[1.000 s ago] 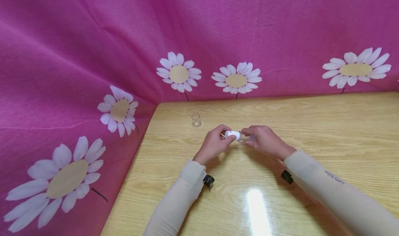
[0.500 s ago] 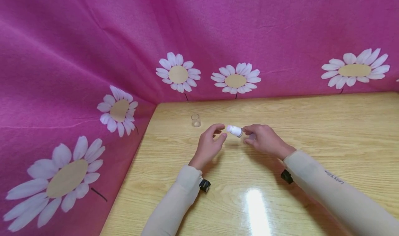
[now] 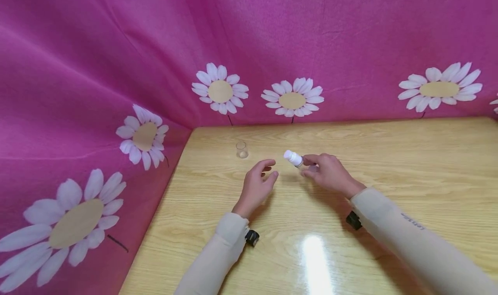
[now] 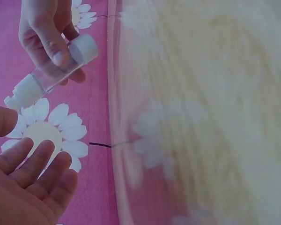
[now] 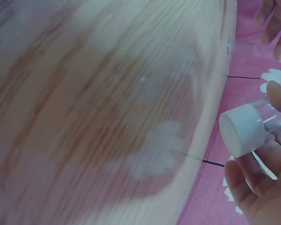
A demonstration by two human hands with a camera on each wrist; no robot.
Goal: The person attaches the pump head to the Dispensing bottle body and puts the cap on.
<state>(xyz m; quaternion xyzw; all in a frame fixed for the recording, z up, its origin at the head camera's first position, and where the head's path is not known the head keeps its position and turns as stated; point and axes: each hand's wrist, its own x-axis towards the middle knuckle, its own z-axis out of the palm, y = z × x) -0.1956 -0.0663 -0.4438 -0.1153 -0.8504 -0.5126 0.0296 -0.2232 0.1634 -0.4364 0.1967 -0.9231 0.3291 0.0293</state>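
Observation:
My right hand [image 3: 330,173] grips a small clear pump bottle [image 4: 57,71] round its transparent body, tilted with its white pump head [image 3: 292,157] up and to the left. The bottle's white base [image 5: 242,130] shows below the fingers in the right wrist view. My left hand [image 3: 256,187] hovers to the left of the bottle, apart from it, fingers loosely bent and holding nothing. Behind the left hand, a small clear cap [image 3: 242,150] like a little cup stands on the table.
The glossy wood-grain table [image 3: 408,165] reflects a bright light near its front. A magenta cloth [image 3: 350,35] printed with white daisies hangs along the back and left edges. Each wrist wears a black camera [image 3: 252,238].
The left hand has let go of the bottle's white top and drawn back to the left. The right hand keeps hold of the bottle, whose top has tipped upward.

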